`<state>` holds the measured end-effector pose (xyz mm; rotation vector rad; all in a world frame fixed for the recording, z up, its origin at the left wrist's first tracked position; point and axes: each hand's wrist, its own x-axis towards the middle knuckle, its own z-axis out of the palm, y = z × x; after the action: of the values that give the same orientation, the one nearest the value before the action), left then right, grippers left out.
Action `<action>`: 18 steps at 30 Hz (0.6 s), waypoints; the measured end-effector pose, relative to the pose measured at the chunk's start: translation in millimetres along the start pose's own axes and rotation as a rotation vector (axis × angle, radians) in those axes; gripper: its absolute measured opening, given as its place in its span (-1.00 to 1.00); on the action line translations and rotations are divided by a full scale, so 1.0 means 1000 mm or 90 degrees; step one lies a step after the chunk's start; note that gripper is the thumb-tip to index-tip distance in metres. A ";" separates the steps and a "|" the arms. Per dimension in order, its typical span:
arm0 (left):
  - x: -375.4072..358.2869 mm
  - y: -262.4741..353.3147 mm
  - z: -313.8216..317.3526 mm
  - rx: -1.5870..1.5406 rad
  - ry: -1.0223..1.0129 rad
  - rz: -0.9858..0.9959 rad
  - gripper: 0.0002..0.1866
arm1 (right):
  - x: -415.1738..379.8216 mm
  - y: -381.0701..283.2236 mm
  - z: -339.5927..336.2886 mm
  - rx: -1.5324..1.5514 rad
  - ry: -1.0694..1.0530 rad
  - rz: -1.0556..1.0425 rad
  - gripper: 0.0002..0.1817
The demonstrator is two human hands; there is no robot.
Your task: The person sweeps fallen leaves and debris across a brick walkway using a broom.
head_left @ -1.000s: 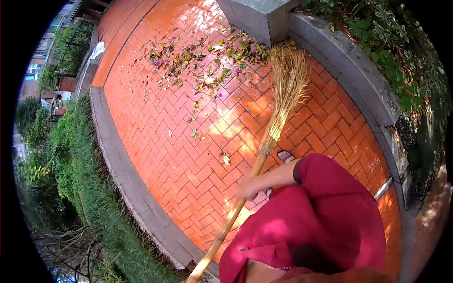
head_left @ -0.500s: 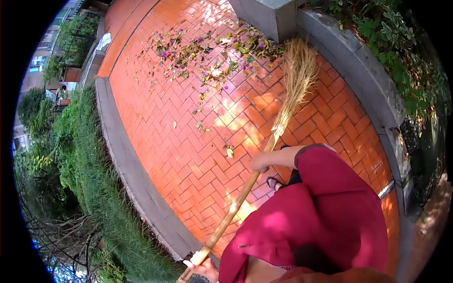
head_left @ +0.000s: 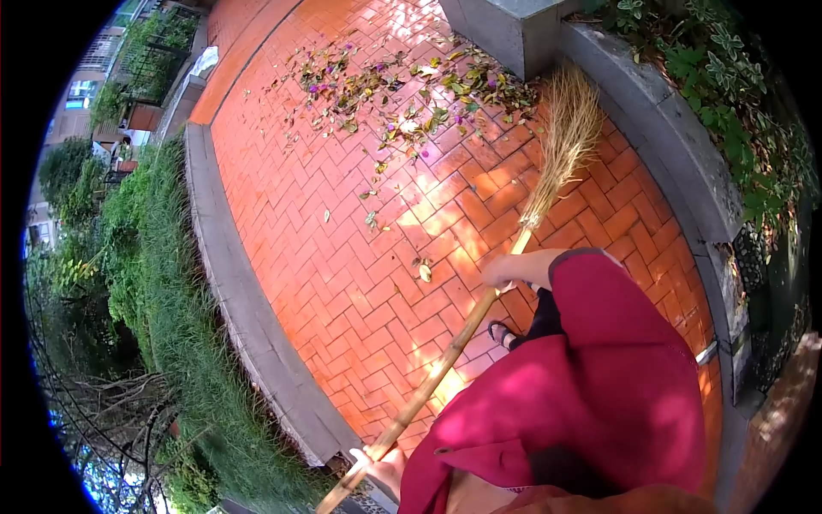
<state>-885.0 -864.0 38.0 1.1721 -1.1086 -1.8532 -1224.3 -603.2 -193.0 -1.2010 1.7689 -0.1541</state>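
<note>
A straw broom [head_left: 568, 128] slants across the brick paving, its bristles down at the upper right and touching the bricks beside the leaf litter. My right hand [head_left: 499, 272] is closed round the wooden handle a short way below the bristle binding. Near the handle's far end, at the lower left, my left hand [head_left: 385, 469] grips it, with the thumb side showing. Scattered leaves and purple petals [head_left: 351, 90] lie in a loose band beyond the bristles. A single pale leaf [head_left: 425, 272] rests near my right hand.
A grey stone kerb and block [head_left: 497, 38] border a planted bed [head_left: 715, 94] on the right. Along the left run a low kerb [head_left: 248, 308] and long grass [head_left: 184, 325]. My sandalled foot [head_left: 503, 332] shows beside the handle.
The view has shifted slightly, so the broom and leaves appear further right. My right hand stays on the handle, now somewhat further from the bristle binding.
</note>
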 end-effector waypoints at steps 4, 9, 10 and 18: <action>0.004 0.070 -0.087 0.037 0.085 0.079 -0.45 | -0.007 -0.120 -0.007 -0.083 0.002 -0.164 -0.87; -0.003 0.086 -0.080 0.041 0.155 0.136 -0.55 | -0.042 -0.156 -0.004 0.022 0.063 -0.232 -0.79; 0.001 0.068 -0.072 0.021 0.143 0.114 -0.57 | -0.047 -0.141 -0.005 -0.010 0.030 -0.165 -0.78; -0.029 0.002 0.045 0.062 -0.028 0.050 -0.65 | 0.028 -0.009 -0.009 -0.101 -0.066 -0.038 -0.80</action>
<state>-915.8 -825.7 60.4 1.1301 -1.2643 -1.7904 -1226.5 -632.8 -200.4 -1.3518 1.6801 0.0150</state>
